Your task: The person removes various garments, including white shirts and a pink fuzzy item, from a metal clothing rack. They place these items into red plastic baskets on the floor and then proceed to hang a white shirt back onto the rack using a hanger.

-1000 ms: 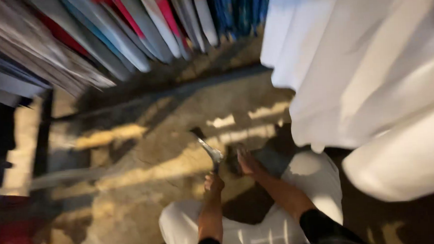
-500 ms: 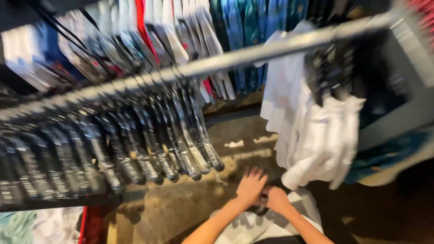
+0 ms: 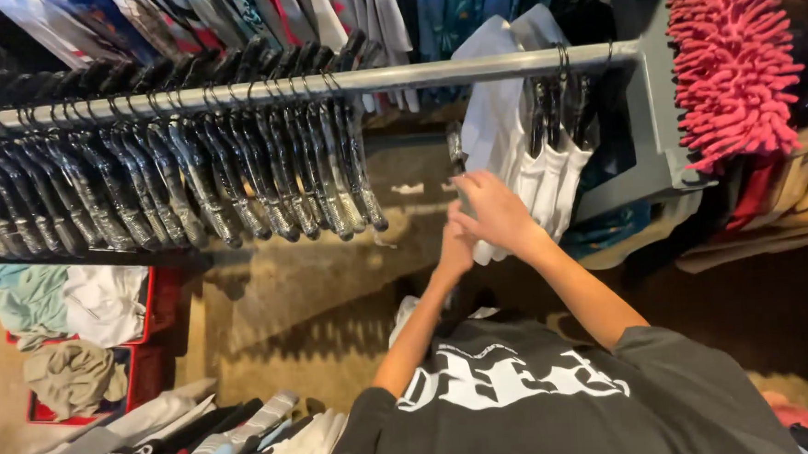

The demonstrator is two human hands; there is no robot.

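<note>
Both hands meet at the white shirts (image 3: 520, 147) hanging lengthwise from the metal rail (image 3: 323, 82). The right hand (image 3: 495, 215), higher and nearer, apparently pinches fabric; left hand (image 3: 456, 250) fingers are hidden.

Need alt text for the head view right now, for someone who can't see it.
Both hands, the right hand and left hand, touch white garments hanging on a grey rail. Empty black hangers fill the rail's left; a red bin of clothes sits on the floor.
</note>
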